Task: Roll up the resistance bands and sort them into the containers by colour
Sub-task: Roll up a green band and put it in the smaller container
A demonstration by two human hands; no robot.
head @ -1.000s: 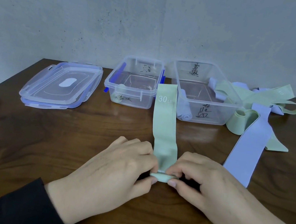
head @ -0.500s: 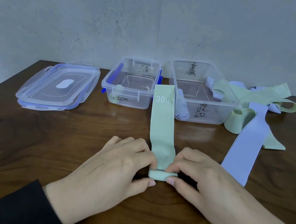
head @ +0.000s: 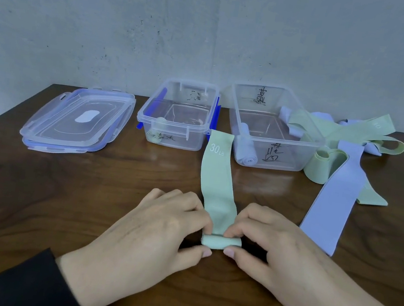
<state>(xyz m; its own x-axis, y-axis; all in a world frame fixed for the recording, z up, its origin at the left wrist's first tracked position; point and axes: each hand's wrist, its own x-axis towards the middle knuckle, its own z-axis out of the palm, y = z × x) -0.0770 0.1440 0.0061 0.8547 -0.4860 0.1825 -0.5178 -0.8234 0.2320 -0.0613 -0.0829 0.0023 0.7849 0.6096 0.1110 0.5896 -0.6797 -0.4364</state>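
A pale green band marked "30 LB" (head: pixel 218 175) lies flat on the wooden table, running away from me. Its near end is a small roll, pinched between thumb and fingers of my left hand (head: pixel 160 227) and my right hand (head: pixel 271 241). The left clear container (head: pixel 200 129) holds a rolled green band (head: pixel 152 136). The larger right container (head: pixel 318 142) holds a rolled lavender band (head: pixel 246 151). A flat lavender band (head: pixel 330 205) lies to the right of my hands.
A tangled pile of green and lavender bands (head: pixel 339 135) lies at the back right, beside the right container. Two stacked clear lids (head: pixel 76 121) lie at the back left. A grey wall stands behind the table.
The roll at the band's near end has grown slightly thicker as my fingers turned it forward. The flat part of the band has drawn a little toward me.
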